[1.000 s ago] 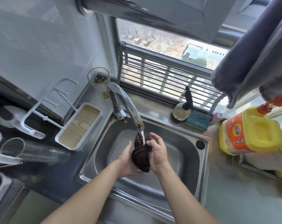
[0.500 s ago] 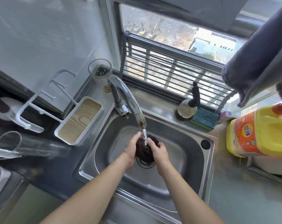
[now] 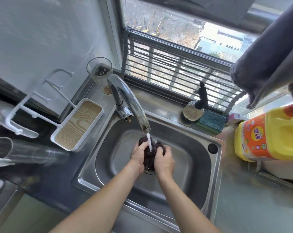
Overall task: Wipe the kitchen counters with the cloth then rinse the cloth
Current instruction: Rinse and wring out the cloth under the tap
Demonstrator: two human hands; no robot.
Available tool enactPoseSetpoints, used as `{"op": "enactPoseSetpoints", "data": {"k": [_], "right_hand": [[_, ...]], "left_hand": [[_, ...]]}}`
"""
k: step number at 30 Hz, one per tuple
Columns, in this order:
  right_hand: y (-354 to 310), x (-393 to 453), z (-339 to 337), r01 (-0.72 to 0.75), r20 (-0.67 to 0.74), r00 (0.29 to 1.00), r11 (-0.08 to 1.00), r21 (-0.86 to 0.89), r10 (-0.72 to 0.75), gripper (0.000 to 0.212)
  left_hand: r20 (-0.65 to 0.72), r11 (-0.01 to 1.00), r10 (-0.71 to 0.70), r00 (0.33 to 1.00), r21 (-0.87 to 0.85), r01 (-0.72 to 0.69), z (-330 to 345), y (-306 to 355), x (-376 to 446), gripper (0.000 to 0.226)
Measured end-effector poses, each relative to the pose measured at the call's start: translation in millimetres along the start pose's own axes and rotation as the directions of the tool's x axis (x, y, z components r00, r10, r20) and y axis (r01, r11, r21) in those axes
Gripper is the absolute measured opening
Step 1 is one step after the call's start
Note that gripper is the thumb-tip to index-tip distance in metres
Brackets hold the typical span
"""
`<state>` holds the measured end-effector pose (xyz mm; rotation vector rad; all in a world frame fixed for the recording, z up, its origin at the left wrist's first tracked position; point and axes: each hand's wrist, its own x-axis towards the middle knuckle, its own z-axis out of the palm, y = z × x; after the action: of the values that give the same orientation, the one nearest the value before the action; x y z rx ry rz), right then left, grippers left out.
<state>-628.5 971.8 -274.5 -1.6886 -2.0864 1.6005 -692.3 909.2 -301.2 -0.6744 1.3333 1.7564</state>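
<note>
Both hands meet over the sink (image 3: 214, 167): the left hand (image 3: 139, 156) and the right hand (image 3: 164, 159) are each closed on the cloth (image 3: 149, 155), one on either side. That one dark cloth is bunched into a lump between the palms, its long axis running up and down, the top end toward the tap (image 3: 130, 105) and the bottom end hanging over the drain. A thin stream of water (image 3: 149, 143) falls from the spout onto the top of the cloth. On the worktop (image 3: 253, 207) to the right stands one yellow bottle (image 3: 268, 137). Behind the sink lie one green sponge (image 3: 212, 122) and one glass dispenser (image 3: 195, 110), touching each other. One tall glass (image 3: 100, 73) stands left of the tap, and one white tray (image 3: 78, 124) sits beside the sink's left rim.
</note>
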Motion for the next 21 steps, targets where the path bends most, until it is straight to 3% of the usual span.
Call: {"op": "enactPoseSetpoints", "data": {"k": [2, 5, 10, 13, 15, 18, 19, 21], "right_hand": [[5, -4, 5, 0.107, 0.099, 0.99, 0.994, -0.021, -0.105, 0.021], [4, -1, 8, 0.135, 0.135, 0.982, 0.991, -0.012, -0.133, 0.028], [-12, 20, 13, 0.057, -0.111, 0.993, 0.982, 0.181, -0.037, 0.02], [-11, 16, 17, 0.088, -0.143, 0.988, 0.981, 0.174, -0.064, 0.03], [-7, 2, 19, 0.18, -0.132, 0.977, 0.976, 0.118, -0.165, 0.031], [5, -20, 23, 0.371, -0.078, 0.927, 0.928, 0.033, -0.367, 0.018], [9, -25, 26, 0.413, -0.047, 0.91, 0.91, 0.02, -0.412, 0.016], [11, -28, 28, 0.436, -0.008, 0.9, 0.899, 0.025, -0.436, 0.015]], "left_hand": [[-0.051, 0.999, 0.053, 0.997, -0.002, -0.053, -5, 0, 9, 0.029], [0.014, 0.999, -0.014, 1.0, -0.031, 0.014, -8, 5, 1, 0.037], [0.062, 0.975, -0.126, 0.99, 0.193, 0.112, -29, 4, -7, 0.026], [0.025, 0.969, -0.095, 0.995, 0.232, 0.086, -31, 4, -4, 0.027], [-0.043, 0.984, -0.072, 0.996, 0.157, 0.078, -27, 7, -1, 0.048], [-0.159, 0.99, -0.063, 0.985, 0.111, 0.081, -38, -9, 45, 0.103], [-0.166, 0.99, -0.076, 0.983, 0.107, 0.095, -41, -12, 55, 0.107], [-0.124, 0.991, -0.124, 0.985, 0.039, 0.13, -33, -6, 38, 0.075]]}}
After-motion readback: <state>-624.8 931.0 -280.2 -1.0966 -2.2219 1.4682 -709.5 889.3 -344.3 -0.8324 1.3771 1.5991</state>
